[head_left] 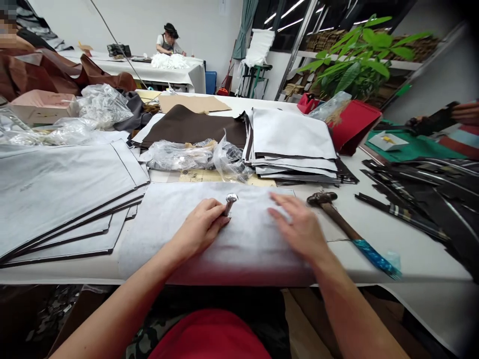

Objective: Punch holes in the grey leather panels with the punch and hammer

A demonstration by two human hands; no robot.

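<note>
My left hand (pixel 199 228) is closed around a shiny metal punch (pixel 231 200), which stands upright with its rounded head showing above my fingers. Its lower end meets a pale grey-white sheet (pixel 160 234) lying flat in front of me. Over the right part of that sheet is my right hand (pixel 299 227), somewhat blurred, its fingers apart and nothing visible between them. Just right of this hand lies a hammer (pixel 342 222) with a dark head and a wooden handle wrapped in blue at its end.
Large pale, dark-edged sheets (pixel 63 194) fan out at left. Behind the work are plastic bags of small parts (pixel 183 154) and a stack of sheets (pixel 294 134). Dark strips (pixel 422 199) lie at right. A person (pixel 168 42) sits at a far table; another person's hand (pixel 466 113) shows at right.
</note>
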